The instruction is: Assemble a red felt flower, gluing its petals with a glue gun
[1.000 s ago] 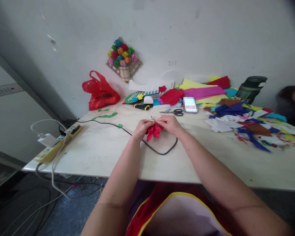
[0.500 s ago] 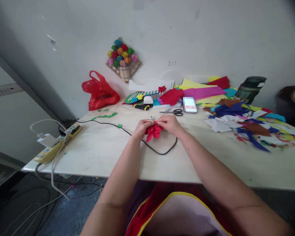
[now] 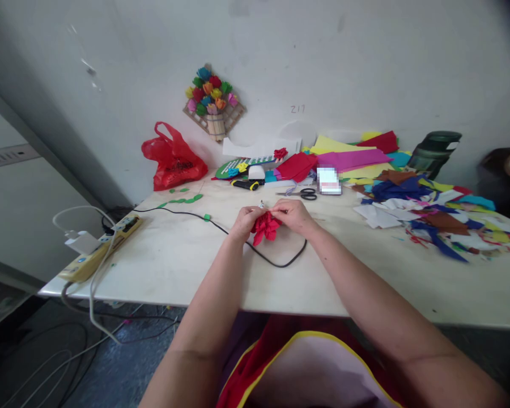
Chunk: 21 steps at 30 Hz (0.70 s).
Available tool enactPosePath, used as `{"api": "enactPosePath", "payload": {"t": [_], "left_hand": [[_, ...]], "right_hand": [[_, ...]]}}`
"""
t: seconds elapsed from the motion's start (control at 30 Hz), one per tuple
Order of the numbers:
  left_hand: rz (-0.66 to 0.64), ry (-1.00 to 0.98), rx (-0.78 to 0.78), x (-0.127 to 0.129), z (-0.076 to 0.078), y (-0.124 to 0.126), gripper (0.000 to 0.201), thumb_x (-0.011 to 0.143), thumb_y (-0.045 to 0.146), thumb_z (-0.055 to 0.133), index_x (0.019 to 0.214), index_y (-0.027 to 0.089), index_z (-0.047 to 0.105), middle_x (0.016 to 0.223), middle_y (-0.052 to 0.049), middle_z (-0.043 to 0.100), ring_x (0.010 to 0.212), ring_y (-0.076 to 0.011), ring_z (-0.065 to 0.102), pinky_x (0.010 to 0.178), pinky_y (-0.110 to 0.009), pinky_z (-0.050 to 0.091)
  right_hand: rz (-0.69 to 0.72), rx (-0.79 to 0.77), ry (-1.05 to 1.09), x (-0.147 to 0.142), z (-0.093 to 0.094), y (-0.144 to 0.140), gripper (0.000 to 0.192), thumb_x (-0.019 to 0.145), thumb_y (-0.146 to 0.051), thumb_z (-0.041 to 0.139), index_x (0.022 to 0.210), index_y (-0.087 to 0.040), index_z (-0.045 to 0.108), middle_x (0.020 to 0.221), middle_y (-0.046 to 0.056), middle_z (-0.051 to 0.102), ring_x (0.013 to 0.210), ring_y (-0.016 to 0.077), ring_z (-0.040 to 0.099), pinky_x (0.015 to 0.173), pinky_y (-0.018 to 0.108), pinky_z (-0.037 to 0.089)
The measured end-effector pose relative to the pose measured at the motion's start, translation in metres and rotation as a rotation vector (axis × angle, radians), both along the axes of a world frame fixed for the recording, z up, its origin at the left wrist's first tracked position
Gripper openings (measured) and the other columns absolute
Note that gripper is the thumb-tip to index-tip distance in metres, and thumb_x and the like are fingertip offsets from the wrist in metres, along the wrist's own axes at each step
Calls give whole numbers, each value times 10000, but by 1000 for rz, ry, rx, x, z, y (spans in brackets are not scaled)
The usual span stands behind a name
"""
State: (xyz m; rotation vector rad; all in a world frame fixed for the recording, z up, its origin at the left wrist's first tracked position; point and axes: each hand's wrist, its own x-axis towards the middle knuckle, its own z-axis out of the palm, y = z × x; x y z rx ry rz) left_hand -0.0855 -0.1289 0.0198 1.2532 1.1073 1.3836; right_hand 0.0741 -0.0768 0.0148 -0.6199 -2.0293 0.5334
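A red paper flower (image 3: 265,228) hangs between my two hands, petals pointing down, just above the white table. My left hand (image 3: 244,222) is closed on its left side, thumb and fingers near the top. From the right, my right hand (image 3: 295,214) pinches the flower's upper edge with thumb and forefinger. A small whitish bit (image 3: 262,204) sticks up behind the fingertips; its kind is too small to make out. Black-handled scissors (image 3: 301,194) lie just beyond my right hand. A black cable (image 3: 283,266) loops on the table below the flower.
Colored paper sheets (image 3: 348,160), a phone (image 3: 329,181) and a yellow-black cutter (image 3: 244,185) lie at the back. Paper scraps (image 3: 437,212) spread on the right beside a dark bottle (image 3: 434,153). A red plastic bag (image 3: 174,161) and a power strip (image 3: 104,249) are at left.
Both hands stay in nearly the same place with the red flower. The fingertips have shifted slightly at its top.
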Motion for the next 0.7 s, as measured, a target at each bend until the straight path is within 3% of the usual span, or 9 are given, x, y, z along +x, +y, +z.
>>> {"api": "enactPosePath", "payload": {"t": [0.43,0.53,0.7], "left_hand": [[-31,48,-31,-2,2,-1,302,580,410,716,563,135,591,448,17,484,417,-62,354,450,-242,199],[-41,45,-47,-2,2,-1,287,573,397,716,580,134,602,448,16,494,417,-63,363,451,-238,202],[-52,7,-68,-3,2,0,274,561,387,713,598,134,613,486,1,539,439,-76,421,452,-236,229]], "right_hand": [[61,13,-57,7,4,1,180,796,-213,577,832,-186,752,778,49,679,735,154,621,695,277,497],[48,-38,-94,8,4,-1,203,797,-233,578,875,-182,759,772,52,701,707,159,633,676,277,501],[59,-173,-112,9,4,-2,237,798,-252,577,941,-199,758,896,60,751,826,204,685,768,311,520]]}}
